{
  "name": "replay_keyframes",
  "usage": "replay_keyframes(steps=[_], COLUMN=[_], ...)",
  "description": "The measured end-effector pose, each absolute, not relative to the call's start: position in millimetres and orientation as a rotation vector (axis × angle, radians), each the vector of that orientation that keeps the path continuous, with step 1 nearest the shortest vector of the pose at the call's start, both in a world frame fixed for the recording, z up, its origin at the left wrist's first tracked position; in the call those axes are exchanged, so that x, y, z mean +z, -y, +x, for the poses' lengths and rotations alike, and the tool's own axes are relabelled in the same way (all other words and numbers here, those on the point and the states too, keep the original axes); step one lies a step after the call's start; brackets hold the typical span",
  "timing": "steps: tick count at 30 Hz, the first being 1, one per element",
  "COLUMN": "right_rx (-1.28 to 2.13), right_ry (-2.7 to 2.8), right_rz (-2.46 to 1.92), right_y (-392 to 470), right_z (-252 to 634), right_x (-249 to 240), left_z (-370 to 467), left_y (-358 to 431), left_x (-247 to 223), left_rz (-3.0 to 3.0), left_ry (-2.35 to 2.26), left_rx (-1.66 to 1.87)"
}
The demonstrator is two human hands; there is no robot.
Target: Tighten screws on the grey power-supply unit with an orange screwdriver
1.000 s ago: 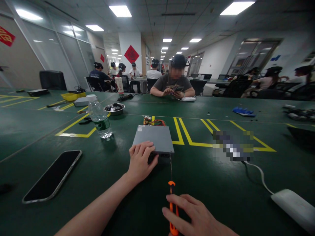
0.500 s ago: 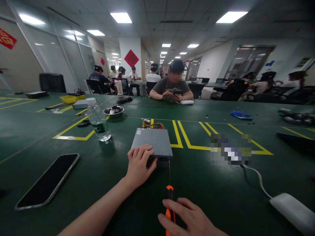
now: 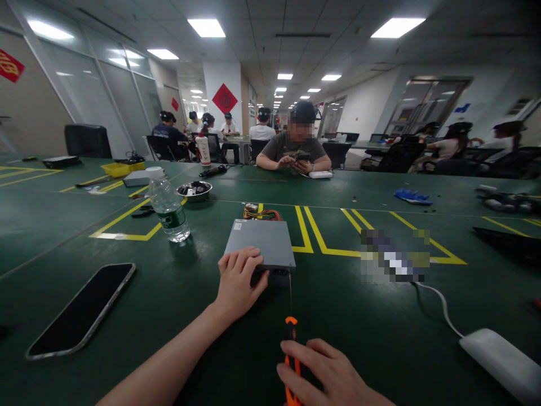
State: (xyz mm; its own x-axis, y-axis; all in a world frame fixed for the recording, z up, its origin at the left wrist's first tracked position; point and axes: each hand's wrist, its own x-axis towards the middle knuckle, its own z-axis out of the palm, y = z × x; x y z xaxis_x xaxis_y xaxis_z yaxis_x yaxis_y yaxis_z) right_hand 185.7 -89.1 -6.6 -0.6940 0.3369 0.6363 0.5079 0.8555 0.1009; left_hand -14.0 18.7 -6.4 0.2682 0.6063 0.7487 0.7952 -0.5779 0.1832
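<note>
A flat grey metal computer power supply (image 3: 273, 239) lies on the green table, its bundle of coloured wires (image 3: 264, 213) at the far side. My left hand (image 3: 240, 276) grips its near left part, fingers over the top and thumb at the near side. In my right hand (image 3: 323, 372) is a screwdriver (image 3: 291, 332) with an orange and black handle, held between thumb side and fingers. Its thin shaft points away from me, and the tip meets the near face of the power supply close to its right corner. The tip itself is too small to make out.
A water bottle (image 3: 168, 208) and a phone (image 3: 82, 310) are to the left. Behind the bottle stands a metal bowl (image 3: 194, 190). At right lie a white power adapter (image 3: 502, 361) with its cable and a blurred-out object. A person (image 3: 296, 146) sits opposite with a phone.
The fingers of my right hand have shifted slightly on the screwdriver handle, and the handle has turned a little. My left hand and the power supply stay in place.
</note>
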Motion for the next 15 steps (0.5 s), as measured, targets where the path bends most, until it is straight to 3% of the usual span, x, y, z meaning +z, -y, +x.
replay_keyframes(steps=[15], right_rx=[-0.367], right_ry=[2.366], right_rz=[-0.637], right_y=[90.6], right_z=[186.5], right_x=[-5.1], left_z=[-13.9], left_y=[-18.2], left_x=[-5.0], left_rz=[-2.313], left_ry=[1.307], left_rx=[-1.188])
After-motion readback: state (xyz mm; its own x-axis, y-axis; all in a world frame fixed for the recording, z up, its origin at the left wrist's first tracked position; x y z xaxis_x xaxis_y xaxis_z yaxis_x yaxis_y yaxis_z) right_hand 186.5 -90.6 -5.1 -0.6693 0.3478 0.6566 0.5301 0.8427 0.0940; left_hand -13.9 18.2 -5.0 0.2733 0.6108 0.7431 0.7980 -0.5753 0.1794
